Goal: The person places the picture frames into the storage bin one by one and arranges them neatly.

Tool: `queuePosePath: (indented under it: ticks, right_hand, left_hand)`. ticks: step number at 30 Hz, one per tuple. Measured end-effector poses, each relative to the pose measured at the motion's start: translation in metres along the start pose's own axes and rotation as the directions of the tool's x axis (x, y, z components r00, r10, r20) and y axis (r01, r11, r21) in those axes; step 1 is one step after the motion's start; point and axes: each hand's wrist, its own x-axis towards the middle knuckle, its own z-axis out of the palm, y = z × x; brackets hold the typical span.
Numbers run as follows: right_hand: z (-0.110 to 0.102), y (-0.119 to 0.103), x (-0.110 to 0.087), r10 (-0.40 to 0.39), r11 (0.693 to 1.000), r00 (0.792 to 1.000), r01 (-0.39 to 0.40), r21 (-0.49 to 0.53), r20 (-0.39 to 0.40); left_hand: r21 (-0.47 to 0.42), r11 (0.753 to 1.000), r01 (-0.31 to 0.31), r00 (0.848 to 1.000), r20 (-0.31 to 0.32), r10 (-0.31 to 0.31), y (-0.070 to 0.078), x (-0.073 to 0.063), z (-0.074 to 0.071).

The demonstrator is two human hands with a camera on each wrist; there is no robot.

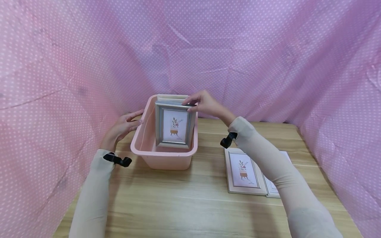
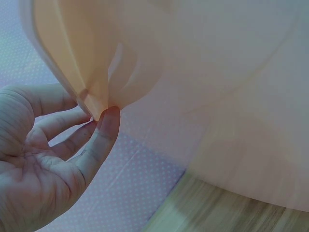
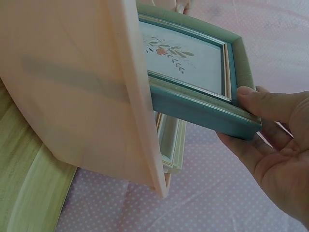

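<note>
Stretching wide, desk (image 1: 178, 205) bears pink bin (image 1: 169, 162); your left hand (image 1: 120, 129) pinches rim. Inside, gray frame (image 1: 174, 127), top corner pinched by your right hand (image 1: 206, 104); best keep it vertical, clear of pale frame (image 3: 174, 142) behind. Counted: one bin; one gray, at least one pale; lying right, one cream frame (image 1: 244, 170), one white frame (image 1: 270, 188).

Bin (image 1: 163, 154): rm L, frame (image 1: 175, 127) obstr R

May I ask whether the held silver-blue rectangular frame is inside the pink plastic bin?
Partly in: the frame extends into the bin, its top projecting out.
</note>
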Motion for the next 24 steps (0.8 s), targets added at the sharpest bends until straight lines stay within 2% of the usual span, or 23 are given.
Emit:
queuePosePath:
  ticks: [6,17,24]
  right_hand:
    - [0.004,0.004,0.003,0.026,0.999,1.0,-0.026,-0.027,0.007]
    - [0.011,0.018,0.007,0.022,1.0,0.997,-0.022,-0.012,0.071]
    - [0.014,0.025,0.01,0.042,0.999,0.996,-0.042,-0.008,0.077]
  left_hand:
    - [0.023,1.0,0.003,1.0,0.004,-0.004,0.0,0.002,-0.002]
    - [-0.064,0.998,-0.009,1.0,0.02,0.01,-0.002,0.003,-0.004]
    - [-0.042,0.999,-0.009,1.0,0.015,0.009,-0.002,0.005,-0.004]
